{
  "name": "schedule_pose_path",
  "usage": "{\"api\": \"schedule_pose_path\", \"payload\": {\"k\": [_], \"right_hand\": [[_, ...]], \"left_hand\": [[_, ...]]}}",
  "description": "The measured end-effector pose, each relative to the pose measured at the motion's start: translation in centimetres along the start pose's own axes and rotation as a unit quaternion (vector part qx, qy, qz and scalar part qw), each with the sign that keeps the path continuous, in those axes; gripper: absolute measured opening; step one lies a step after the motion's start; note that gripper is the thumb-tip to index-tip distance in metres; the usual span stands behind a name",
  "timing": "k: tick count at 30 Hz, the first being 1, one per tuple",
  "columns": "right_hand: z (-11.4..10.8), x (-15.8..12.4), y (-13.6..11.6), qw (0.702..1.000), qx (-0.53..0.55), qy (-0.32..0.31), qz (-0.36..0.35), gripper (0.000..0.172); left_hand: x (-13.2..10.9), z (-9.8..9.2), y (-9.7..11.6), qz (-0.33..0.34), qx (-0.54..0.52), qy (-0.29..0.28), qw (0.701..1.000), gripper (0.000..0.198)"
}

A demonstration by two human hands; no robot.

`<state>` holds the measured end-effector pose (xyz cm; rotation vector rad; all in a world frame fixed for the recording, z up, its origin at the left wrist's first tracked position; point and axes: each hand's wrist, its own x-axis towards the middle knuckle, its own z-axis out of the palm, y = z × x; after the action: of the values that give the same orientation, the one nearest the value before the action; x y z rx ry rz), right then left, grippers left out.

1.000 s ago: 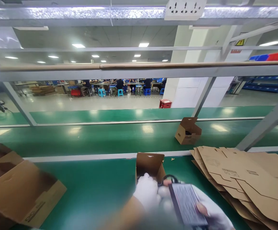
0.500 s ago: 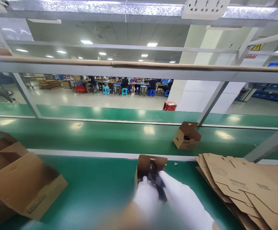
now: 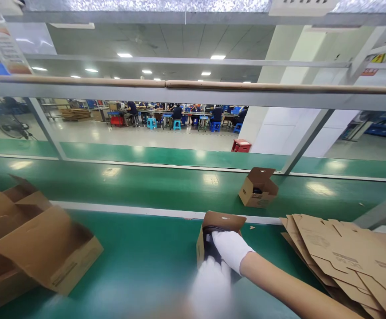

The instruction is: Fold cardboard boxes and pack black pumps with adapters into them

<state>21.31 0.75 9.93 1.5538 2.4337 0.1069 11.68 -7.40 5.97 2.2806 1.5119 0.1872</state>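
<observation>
A small open cardboard box (image 3: 200, 248) stands in front of me on the green work surface, its lid flap raised at the back. Inside it lies a black item (image 3: 212, 244) with a small pale label; its exact kind is hard to make out. My right hand (image 3: 232, 250), in a white glove, reaches in from the right with its fingers closed against the black item, fingertips partly hidden. At the box's front is my gloved left hand (image 3: 211, 283), blurred, with fingers curled at the front edge.
Flat cardboard blanks (image 3: 342, 257) are stacked at the right. Several opened cartons (image 3: 46, 252) crowd the left. Another open box (image 3: 257, 190) with something dark inside sits on the green belt (image 3: 166, 186) beyond the white divider. A metal frame (image 3: 193, 95) spans above; people sit far behind.
The black item has gone lower into the box. My right hand has moved into the box and its forearm now shows bare. My left hand has drawn down toward the front. The view has shifted slightly.
</observation>
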Motion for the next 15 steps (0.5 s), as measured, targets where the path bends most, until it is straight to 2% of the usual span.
{"api": "schedule_pose_path", "payload": {"k": [3, 5, 6, 8, 9, 10, 11, 12, 13, 15], "right_hand": [[-0.1, -1.7, 0.4, 0.999, -0.024, 0.011, 0.019, 0.029], [0.1, -3.2, 0.7, 0.999, -0.037, 0.035, 0.006, 0.032], [0.4, -3.9, 1.0, 0.997, -0.041, 0.059, -0.017, 0.034], [1.4, -4.8, 1.6, 0.988, -0.049, 0.123, -0.083, 0.041], [2.0, -5.0, 1.9, 0.980, -0.058, 0.156, -0.113, 0.044], [2.4, -5.0, 2.2, 0.972, -0.067, 0.181, -0.133, 0.048], [2.8, -4.8, 2.3, 0.968, -0.079, 0.192, -0.143, 0.050], [2.9, -4.5, 2.4, 0.967, -0.090, 0.191, -0.146, 0.051], [2.8, -4.1, 2.4, 0.968, -0.100, 0.179, -0.143, 0.050], [2.1, -3.3, 2.4, 0.976, -0.114, 0.140, -0.125, 0.046]], "left_hand": [[-0.8, -1.0, -0.5, 0.078, -0.031, 0.009, 0.996, 0.049], [-1.4, -1.0, -2.0, 0.128, -0.068, 0.027, 0.989, 0.045], [-1.5, -0.8, -3.0, 0.129, -0.090, 0.054, 0.986, 0.042], [-1.4, -0.1, -5.5, 0.087, -0.129, 0.129, 0.979, 0.045], [-1.0, 0.2, -6.7, 0.054, -0.147, 0.166, 0.974, 0.059], [-0.4, 0.4, -7.8, 0.033, -0.161, 0.179, 0.970, 0.080], [0.4, 0.5, -8.8, 0.023, -0.182, 0.165, 0.969, 0.102], [1.2, 0.4, -9.5, 0.024, -0.211, 0.126, 0.969, 0.118], [2.1, 0.3, -9.9, 0.035, -0.243, 0.081, 0.966, 0.127], [3.5, 0.0, -10.1, 0.069, -0.311, 0.028, 0.947, 0.123]]}}
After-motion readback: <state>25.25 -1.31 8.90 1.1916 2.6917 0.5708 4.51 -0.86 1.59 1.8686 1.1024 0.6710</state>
